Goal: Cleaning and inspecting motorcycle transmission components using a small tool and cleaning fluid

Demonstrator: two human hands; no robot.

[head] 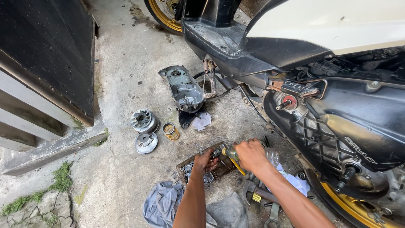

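The scooter (pixel 320 84) stands at right; an engine cover (pixel 183 88) lies on the concrete floor (pixel 122 76) left of it; two clutch parts (pixel 144 131) and a spring (pixel 171 131) lie nearer; both hands (pixel 230 157) meet over a parts tray (pixel 206 166); a rag (pixel 162 204) lies before it

Soft, even daylight fills the scene. The white panel (pixel 337 21) at upper right glares, nearly blown out. Under the scooter (pixel 320 109) lies soft shadow. The door (pixel 46 55) at left stays dark. Focus is sharp; edges bend slightly.
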